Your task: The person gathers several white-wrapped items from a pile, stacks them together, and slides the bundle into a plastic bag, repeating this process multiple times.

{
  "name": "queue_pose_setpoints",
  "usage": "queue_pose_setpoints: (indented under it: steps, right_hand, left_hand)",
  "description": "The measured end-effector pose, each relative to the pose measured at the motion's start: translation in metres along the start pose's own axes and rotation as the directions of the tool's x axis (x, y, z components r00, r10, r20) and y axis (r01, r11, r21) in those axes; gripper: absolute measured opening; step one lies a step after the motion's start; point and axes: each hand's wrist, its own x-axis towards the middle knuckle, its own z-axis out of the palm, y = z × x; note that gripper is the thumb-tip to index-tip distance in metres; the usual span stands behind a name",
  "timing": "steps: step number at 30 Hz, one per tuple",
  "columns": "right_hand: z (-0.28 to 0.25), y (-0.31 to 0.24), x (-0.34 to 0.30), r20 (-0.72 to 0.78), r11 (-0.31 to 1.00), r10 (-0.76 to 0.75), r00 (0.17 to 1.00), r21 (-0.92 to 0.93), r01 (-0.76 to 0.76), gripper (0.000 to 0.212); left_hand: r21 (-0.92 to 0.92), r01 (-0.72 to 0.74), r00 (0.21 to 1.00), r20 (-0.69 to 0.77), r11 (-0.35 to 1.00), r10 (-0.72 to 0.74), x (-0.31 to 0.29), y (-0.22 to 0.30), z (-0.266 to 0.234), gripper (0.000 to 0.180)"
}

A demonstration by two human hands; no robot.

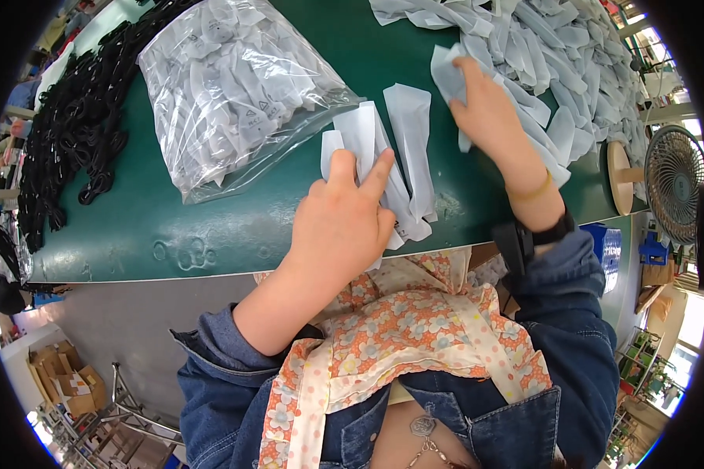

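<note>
My left hand (341,209) lies over a small row of narrow frosted plastic packets (357,129) near the table's front edge. Its index and middle fingers are stretched apart and press on them. One more packet (411,144) rests just right of that row, slightly apart from my fingers. At the right, my right hand (486,113) has its fingers and thumb closed about another frosted packet (447,76), at the edge of a big loose heap of similar packets (555,55). Part of that packet is hidden behind the hand.
A large clear bag (238,98) full of frosted packets sits on the green table (125,250). Bundles of black cord (86,117) cover the table's left side. A small fan (675,184) stands at the right edge. Cardboard boxes (69,379) are on the floor at lower left.
</note>
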Motion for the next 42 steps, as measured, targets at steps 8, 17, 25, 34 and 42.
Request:
queue_pose_setpoints:
  steps: [8, 17, 25, 34, 42]
  right_hand:
    - [-0.012, -0.051, -0.063, 0.083, 0.992, -0.074, 0.994, -0.092, 0.082, 0.063]
    - [-0.021, -0.103, -0.088, 0.209, 0.976, -0.204, 0.956, -0.027, 0.214, 0.092]
    - [-0.018, -0.103, -0.075, 0.353, 0.984, -0.144, 0.924, -0.044, 0.171, 0.102]
    - [-0.014, -0.080, -0.066, 0.302, 0.929, -0.360, 0.882, 0.035, 0.367, 0.099]
    - [-0.022, -0.053, -0.062, 0.282, 0.743, -0.669, 0.688, 0.256, 0.618, 0.100]
  left_hand:
    - [-0.828, 0.235, 0.904, -0.006, 0.509, -0.428, -0.015, -0.015, -0.003, 0.040]
    - [-0.785, 0.306, 0.931, 0.128, 0.539, -0.342, -0.015, -0.027, 0.001, 0.021]
    - [-0.685, 0.155, 0.988, 0.100, 0.712, -0.119, -0.010, -0.013, -0.008, 0.016]
    - [-0.632, 0.017, 0.982, 0.155, 0.774, 0.105, -0.004, -0.023, -0.021, 0.024]
    - [-0.082, -0.347, 0.938, -0.013, 0.934, 0.348, 0.027, -0.032, -0.026, 0.093]
